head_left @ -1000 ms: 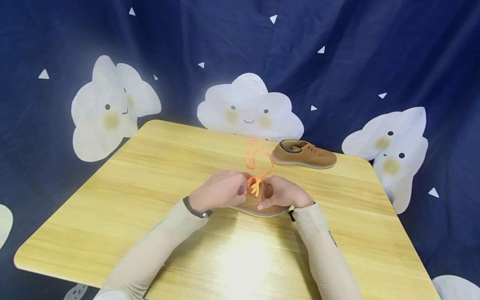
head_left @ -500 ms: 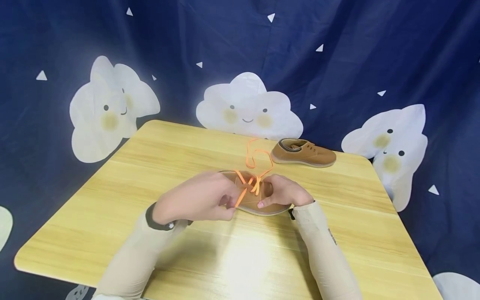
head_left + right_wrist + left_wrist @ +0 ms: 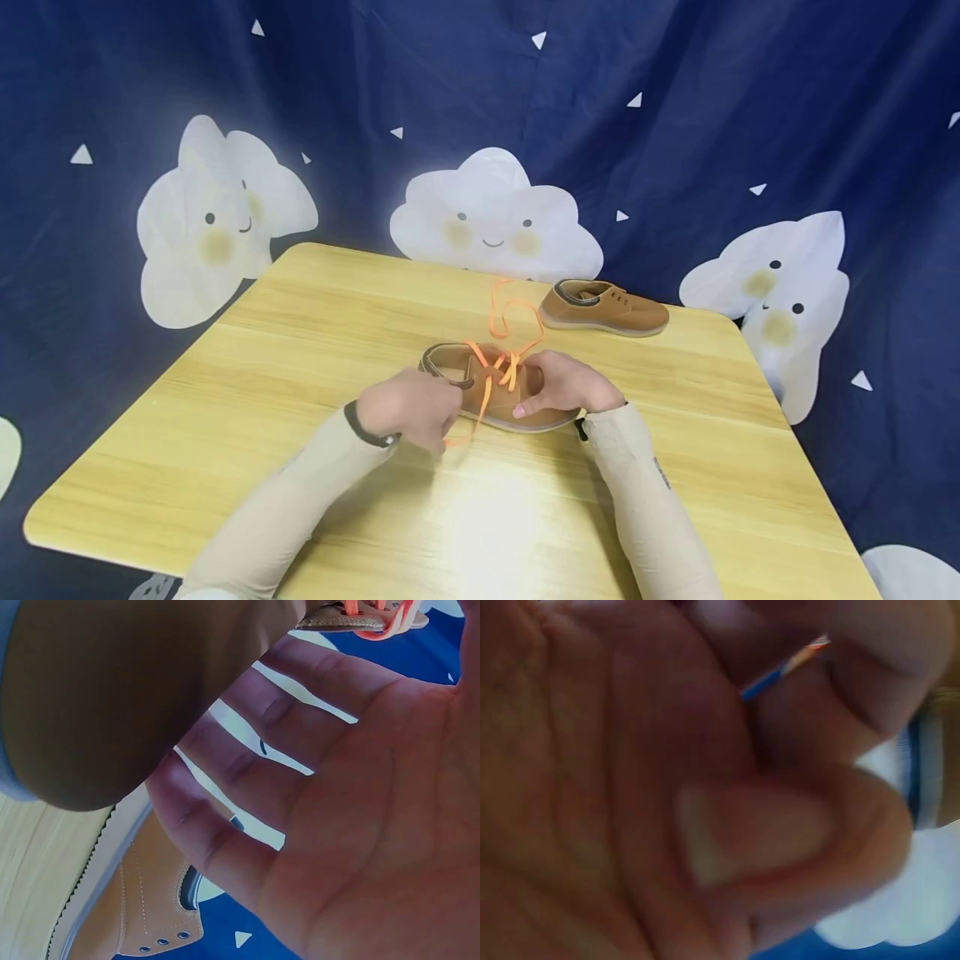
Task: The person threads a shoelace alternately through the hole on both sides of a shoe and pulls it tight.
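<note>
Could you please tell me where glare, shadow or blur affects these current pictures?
Head view: glare whitens the near part of the table, soft shadows beside the sleeves; left wrist view: the left hand is dim and blurred; right wrist view: the held shoe is mostly dark, the right hand dim.

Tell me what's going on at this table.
A person is handling the lace of a brown shoe. Their right hand holds it by the toe end, on the table. The left hand is beside the heel end, fingers curled; one length of the orange lace runs down to it and seems to be held there. The lace is bunched at the front of the lacing, another length trailing behind. A second brown shoe sits further back, no lace visible in it.
</note>
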`<state>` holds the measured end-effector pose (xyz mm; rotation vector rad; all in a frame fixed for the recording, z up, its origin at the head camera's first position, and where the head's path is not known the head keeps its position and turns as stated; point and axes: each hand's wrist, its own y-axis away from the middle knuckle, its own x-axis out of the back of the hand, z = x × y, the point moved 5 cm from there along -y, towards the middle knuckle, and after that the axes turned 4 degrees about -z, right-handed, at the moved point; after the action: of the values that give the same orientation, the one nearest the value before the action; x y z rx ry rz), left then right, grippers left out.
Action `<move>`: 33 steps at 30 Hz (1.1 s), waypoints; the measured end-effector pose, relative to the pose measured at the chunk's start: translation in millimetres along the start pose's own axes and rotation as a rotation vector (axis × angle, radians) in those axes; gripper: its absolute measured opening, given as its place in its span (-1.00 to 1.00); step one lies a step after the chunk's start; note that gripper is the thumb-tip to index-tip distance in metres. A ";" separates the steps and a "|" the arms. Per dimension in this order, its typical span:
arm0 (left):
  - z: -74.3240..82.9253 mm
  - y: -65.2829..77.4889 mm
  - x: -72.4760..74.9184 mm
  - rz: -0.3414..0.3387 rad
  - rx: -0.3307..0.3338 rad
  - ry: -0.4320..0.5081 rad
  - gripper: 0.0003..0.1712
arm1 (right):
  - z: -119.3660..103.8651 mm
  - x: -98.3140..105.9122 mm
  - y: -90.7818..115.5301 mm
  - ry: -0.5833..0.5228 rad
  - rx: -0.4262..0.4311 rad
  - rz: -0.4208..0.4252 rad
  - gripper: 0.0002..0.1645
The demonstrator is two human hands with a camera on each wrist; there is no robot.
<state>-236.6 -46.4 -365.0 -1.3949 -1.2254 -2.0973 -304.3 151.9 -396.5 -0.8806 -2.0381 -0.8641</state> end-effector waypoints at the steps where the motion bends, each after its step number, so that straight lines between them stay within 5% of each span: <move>1: -2.6 -6.4 -2.9 -0.017 0.008 0.001 -0.70 | -0.1 -0.4 0.2 -0.003 0.001 -0.003 -0.13; 4: -9.8 -24.9 -7.1 -0.007 -0.034 0.110 -0.58 | 0.0 -1.4 -0.2 -0.009 -0.001 -0.009 -0.12; 9: -13.6 -45.2 -0.8 0.235 -0.247 0.429 -0.41 | -3.3 -0.4 -3.2 -0.026 0.029 -0.012 -0.14; 12: -13.3 -49.7 1.0 0.344 -0.269 0.530 -0.36 | -5.8 0.8 -4.5 -0.022 0.045 -0.025 -0.15; 16: -13.3 -50.4 1.5 0.410 -0.188 0.549 -0.36 | -10.8 6.9 0.3 -0.004 0.096 -0.004 -0.22; 23: -12.4 -47.2 7.0 0.422 -0.139 0.461 -0.46 | -32.9 37.3 9.3 0.035 0.207 0.248 -0.66; 29: -14.7 -47.1 9.1 0.401 -0.130 0.433 -0.43 | -61.4 33.5 -13.9 0.193 0.415 0.038 -0.75; 33: -14.3 -46.9 7.8 0.382 -0.147 0.433 -0.47 | -68.4 27.7 -25.0 0.278 0.440 -0.107 -0.69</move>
<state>-280.0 -29.8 -382.4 -1.0463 -0.5943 -2.0887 -313.3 92.6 -346.7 -0.3885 -1.9322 -0.5242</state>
